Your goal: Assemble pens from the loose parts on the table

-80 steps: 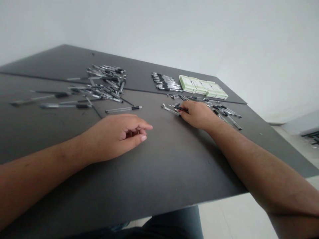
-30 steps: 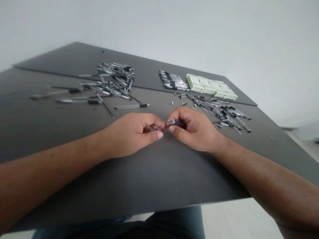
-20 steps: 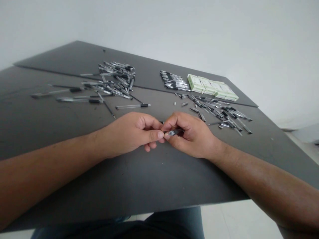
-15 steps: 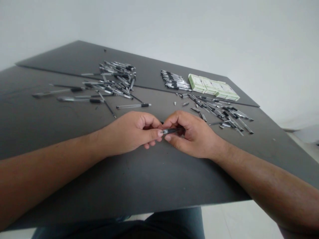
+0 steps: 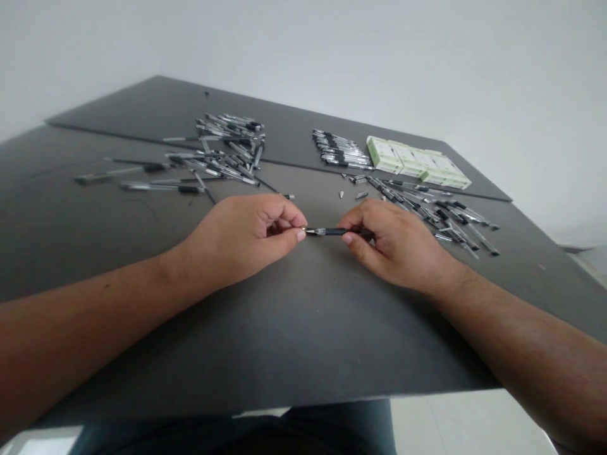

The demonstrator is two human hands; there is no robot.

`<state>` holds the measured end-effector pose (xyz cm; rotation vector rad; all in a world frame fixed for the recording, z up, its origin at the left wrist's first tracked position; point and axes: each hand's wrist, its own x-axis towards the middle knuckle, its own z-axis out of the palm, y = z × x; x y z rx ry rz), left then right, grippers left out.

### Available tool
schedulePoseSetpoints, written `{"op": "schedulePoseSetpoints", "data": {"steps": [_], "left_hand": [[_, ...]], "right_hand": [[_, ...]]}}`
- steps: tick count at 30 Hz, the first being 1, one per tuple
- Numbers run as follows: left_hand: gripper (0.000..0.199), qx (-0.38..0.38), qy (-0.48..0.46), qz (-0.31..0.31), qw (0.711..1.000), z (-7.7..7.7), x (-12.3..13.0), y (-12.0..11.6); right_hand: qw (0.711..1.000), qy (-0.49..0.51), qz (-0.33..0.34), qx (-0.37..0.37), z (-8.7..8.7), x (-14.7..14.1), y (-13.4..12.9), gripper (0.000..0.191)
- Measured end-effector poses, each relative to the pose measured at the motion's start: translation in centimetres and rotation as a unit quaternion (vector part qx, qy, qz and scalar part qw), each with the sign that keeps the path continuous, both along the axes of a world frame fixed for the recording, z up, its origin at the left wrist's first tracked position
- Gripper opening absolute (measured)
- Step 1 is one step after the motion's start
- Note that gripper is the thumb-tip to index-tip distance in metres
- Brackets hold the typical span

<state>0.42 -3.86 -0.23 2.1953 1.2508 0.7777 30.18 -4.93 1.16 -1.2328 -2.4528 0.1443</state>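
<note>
Head camera gives me a forward, downward look over both bare forearms onto a matte charcoal-grey tabletop. I read places as a clock face centred on the hands, with 12 o'clock pointing away from the wearer.

The left hand and right hand are close together at the middle of my view, but they do not touch each other. A slim black-and-clear pen lies level across the short gap between them. The right hand is clamped on its black barrel, pinching it between thumb and fingers. The pen's small metal tip points at the left hand and ends right at the curled thumb and index finger. From here I cannot tell whether the left hand is gripping the tip or only meeting it.

At 11 o'clock sits a loose heap of clear-barrelled, black-trimmed pens, with a few single pens strewn further out towards 10 o'clock. At 12 o'clock, a tidy row of pens lies side by side. Just beside that row, at 1 o'clock, is a block of pale green-and-white cardboard boxes. A scatter of loose pens spreads around 2 o'clock, and small pale pen parts lie near 12 o'clock, too small for me to identify.
</note>
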Motion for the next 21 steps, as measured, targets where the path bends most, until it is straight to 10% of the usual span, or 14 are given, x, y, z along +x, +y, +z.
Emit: {"op": "schedulePoseSetpoints", "data": {"steps": [21], "left_hand": [[0.018,0.025,-0.015,0.028,0.999,0.05,0.09,-0.47]], "right_hand": [[1.0,0.005,0.0,0.016,0.06,-0.25,-0.11,0.016]]}}
